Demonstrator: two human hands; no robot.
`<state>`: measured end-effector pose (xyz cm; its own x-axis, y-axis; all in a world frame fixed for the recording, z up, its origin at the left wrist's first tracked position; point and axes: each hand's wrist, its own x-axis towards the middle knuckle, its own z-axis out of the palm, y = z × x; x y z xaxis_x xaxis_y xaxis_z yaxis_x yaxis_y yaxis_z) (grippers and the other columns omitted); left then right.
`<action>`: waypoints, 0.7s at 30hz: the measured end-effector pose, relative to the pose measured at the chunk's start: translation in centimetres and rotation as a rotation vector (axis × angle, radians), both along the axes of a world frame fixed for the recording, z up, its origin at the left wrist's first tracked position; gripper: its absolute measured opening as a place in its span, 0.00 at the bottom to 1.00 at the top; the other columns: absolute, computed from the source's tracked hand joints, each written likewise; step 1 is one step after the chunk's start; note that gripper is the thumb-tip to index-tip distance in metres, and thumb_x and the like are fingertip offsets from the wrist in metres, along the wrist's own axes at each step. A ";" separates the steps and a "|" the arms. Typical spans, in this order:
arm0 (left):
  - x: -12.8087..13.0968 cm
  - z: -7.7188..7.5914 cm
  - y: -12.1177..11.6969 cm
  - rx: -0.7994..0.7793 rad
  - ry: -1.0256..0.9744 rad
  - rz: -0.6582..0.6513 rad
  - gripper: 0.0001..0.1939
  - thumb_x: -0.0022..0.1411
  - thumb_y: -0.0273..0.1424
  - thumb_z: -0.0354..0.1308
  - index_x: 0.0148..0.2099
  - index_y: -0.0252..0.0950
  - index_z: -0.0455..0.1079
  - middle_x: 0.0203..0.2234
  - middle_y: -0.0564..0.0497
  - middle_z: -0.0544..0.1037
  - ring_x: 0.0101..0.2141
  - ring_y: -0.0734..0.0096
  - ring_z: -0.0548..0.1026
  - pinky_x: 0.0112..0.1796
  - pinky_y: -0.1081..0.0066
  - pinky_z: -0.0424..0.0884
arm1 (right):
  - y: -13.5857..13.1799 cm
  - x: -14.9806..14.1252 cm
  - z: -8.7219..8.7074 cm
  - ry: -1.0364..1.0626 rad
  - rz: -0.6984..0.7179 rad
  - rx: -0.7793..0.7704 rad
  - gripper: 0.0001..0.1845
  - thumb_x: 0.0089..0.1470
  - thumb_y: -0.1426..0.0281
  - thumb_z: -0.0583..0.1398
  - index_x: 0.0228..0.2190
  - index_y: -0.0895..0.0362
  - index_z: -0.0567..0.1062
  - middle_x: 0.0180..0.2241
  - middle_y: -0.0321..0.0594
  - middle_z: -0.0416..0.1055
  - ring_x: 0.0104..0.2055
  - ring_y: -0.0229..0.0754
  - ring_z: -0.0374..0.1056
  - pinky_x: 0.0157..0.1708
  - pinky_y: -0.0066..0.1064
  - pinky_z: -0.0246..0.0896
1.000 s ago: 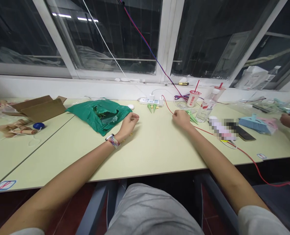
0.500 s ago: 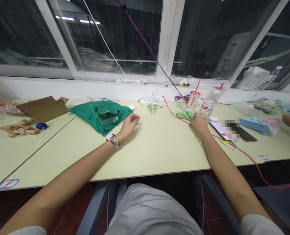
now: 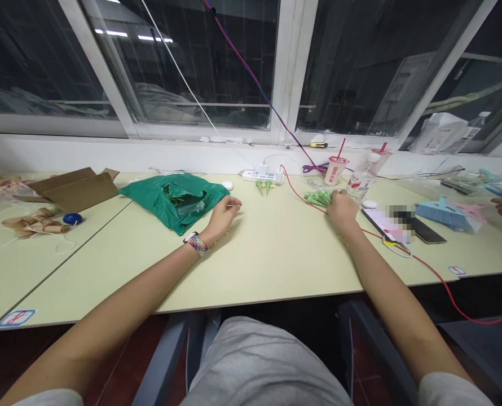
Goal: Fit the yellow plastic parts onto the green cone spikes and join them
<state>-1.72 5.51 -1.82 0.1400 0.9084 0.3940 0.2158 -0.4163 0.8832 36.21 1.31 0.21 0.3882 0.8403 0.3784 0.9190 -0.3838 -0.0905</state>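
Working at the green pieces (image 3: 317,197) seems the step in hand. The right hand (image 3: 343,210) is at the bunch's right end, right of the power strip (image 3: 273,177) and nearer the person; its fingertips are hidden, so I cannot tell whether it grips one. Left of the strip and nearer, the left hand (image 3: 224,216) curls loosely, any hold unclear. The next move probably calls for a light pinch on one piece. Pale green and slim, they lie bunched; two pointed green cones (image 3: 268,188) sit at the strip's near side.
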 end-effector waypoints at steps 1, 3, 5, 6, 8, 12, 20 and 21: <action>0.0 0.0 0.0 0.001 0.003 0.000 0.09 0.59 0.37 0.62 0.40 0.38 0.73 0.43 0.46 0.78 0.45 0.58 0.76 0.46 0.58 0.74 | -0.1 -0.6 0.2 0.016 0.038 0.022 0.17 0.64 0.77 0.56 0.53 0.62 0.76 0.51 0.57 0.71 0.46 0.49 0.73 0.39 0.36 0.58; 0.1 0.2 -0.2 0.002 0.007 -0.009 0.10 0.59 0.37 0.63 0.40 0.38 0.73 0.42 0.46 0.79 0.45 0.58 0.77 0.48 0.58 0.74 | -0.3 -2.2 0.6 0.049 0.124 0.069 0.15 0.64 0.75 0.57 0.50 0.61 0.76 0.50 0.54 0.71 0.44 0.47 0.71 0.38 0.35 0.55; 0.2 0.4 -0.4 -0.001 -0.003 -0.042 0.12 0.58 0.38 0.65 0.41 0.38 0.73 0.41 0.46 0.80 0.45 0.58 0.78 0.50 0.57 0.74 | -0.5 -4.3 1.0 0.064 0.208 0.112 0.12 0.64 0.74 0.58 0.48 0.59 0.76 0.49 0.51 0.71 0.43 0.46 0.70 0.36 0.34 0.54; 0.2 0.5 -0.5 -0.005 -0.012 -0.065 0.14 0.57 0.39 0.67 0.42 0.37 0.73 0.41 0.46 0.80 0.45 0.58 0.78 0.50 0.57 0.74 | -0.6 -5.5 1.2 0.060 0.244 0.131 0.12 0.63 0.75 0.58 0.47 0.59 0.75 0.49 0.50 0.70 0.42 0.46 0.70 0.36 0.34 0.53; 0.4 0.7 -0.8 -0.019 -0.020 -0.120 0.18 0.56 0.40 0.70 0.44 0.37 0.73 0.40 0.46 0.81 0.45 0.58 0.79 0.50 0.57 0.75 | -0.9 -8.1 1.6 0.036 0.317 0.151 0.13 0.62 0.78 0.56 0.47 0.59 0.74 0.49 0.49 0.70 0.41 0.46 0.69 0.35 0.34 0.54; 0.8 1.3 -1.7 -0.036 0.011 -0.231 0.23 0.58 0.43 0.71 0.52 0.37 0.75 0.40 0.46 0.82 0.44 0.59 0.80 0.50 0.58 0.75 | -1.6 -13.1 2.3 -0.012 0.436 0.139 0.15 0.62 0.79 0.54 0.48 0.58 0.72 0.50 0.50 0.69 0.40 0.47 0.70 0.35 0.35 0.56; 1.0 1.7 -1.8 -0.060 -0.116 -0.262 0.25 0.58 0.45 0.72 0.52 0.35 0.77 0.33 0.49 0.80 0.37 0.63 0.80 0.44 0.61 0.78 | -1.6 -18.9 2.3 0.065 0.669 0.100 0.14 0.61 0.80 0.53 0.46 0.55 0.71 0.48 0.49 0.71 0.39 0.49 0.70 0.34 0.36 0.59; 0.9 1.6 -1.6 -0.072 -0.158 -0.252 0.26 0.58 0.45 0.73 0.53 0.35 0.77 0.33 0.49 0.80 0.36 0.64 0.80 0.44 0.62 0.78 | -1.3 -19.3 2.1 0.107 0.695 0.111 0.12 0.61 0.79 0.55 0.45 0.55 0.70 0.47 0.48 0.71 0.38 0.49 0.70 0.33 0.35 0.58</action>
